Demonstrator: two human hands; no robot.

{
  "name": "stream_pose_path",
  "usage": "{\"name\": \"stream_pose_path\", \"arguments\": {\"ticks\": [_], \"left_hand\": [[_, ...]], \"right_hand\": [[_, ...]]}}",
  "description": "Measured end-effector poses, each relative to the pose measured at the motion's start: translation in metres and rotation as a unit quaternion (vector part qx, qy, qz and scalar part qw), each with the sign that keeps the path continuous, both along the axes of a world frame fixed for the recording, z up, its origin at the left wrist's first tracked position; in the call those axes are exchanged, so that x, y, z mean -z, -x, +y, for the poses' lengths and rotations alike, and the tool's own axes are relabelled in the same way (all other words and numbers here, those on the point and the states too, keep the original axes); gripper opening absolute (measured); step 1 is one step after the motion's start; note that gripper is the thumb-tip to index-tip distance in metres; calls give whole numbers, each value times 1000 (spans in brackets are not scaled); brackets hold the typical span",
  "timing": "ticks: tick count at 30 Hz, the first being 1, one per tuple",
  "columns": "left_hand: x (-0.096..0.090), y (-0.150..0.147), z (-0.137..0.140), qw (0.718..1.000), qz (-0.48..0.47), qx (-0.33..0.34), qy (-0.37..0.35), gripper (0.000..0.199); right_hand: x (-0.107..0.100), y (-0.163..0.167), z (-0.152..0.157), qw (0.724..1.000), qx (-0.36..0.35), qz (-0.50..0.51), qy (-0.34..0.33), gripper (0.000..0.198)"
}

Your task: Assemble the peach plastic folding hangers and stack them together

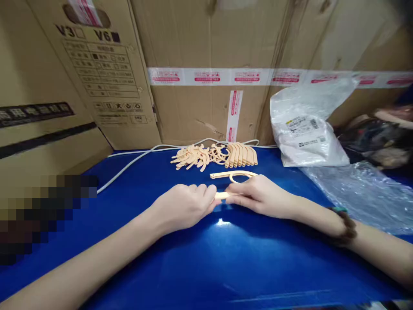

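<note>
Jointly, the curled left hand (187, 205) and pinching right hand (260, 197) have a closed grip on a smooth, pale strip (221, 196) above the glossy blue surface (206, 267), near a ringed, curved piece (222, 175).

Near the table's (193, 275) far edge we have, left to right, a heap of curved pieces (190, 156), a cluster of curled pieces (218, 153), a row of bent pieces (241, 155) and a bag (309, 133). Behind the pieces runs our cable (129, 164), and behind that stands a carton (200, 112); a box (112, 101) stands at the far left corner. A plastic sheet (364, 193) lies before the bag, a looped piece (222, 175) before the row.
</note>
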State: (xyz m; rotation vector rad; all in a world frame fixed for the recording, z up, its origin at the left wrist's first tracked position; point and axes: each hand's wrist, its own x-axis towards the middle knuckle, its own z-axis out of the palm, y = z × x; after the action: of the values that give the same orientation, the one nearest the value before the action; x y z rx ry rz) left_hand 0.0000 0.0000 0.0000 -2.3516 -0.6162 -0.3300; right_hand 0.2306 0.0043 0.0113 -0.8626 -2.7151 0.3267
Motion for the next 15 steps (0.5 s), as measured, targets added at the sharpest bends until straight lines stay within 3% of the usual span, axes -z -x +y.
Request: {"name": "stream_pose_path", "arguments": {"ticks": [15], "left_hand": [[0,2,2,996,-32,18,75,28]], "right_hand": [[4,-1,2,1000,9,-26,-14,32]]}}
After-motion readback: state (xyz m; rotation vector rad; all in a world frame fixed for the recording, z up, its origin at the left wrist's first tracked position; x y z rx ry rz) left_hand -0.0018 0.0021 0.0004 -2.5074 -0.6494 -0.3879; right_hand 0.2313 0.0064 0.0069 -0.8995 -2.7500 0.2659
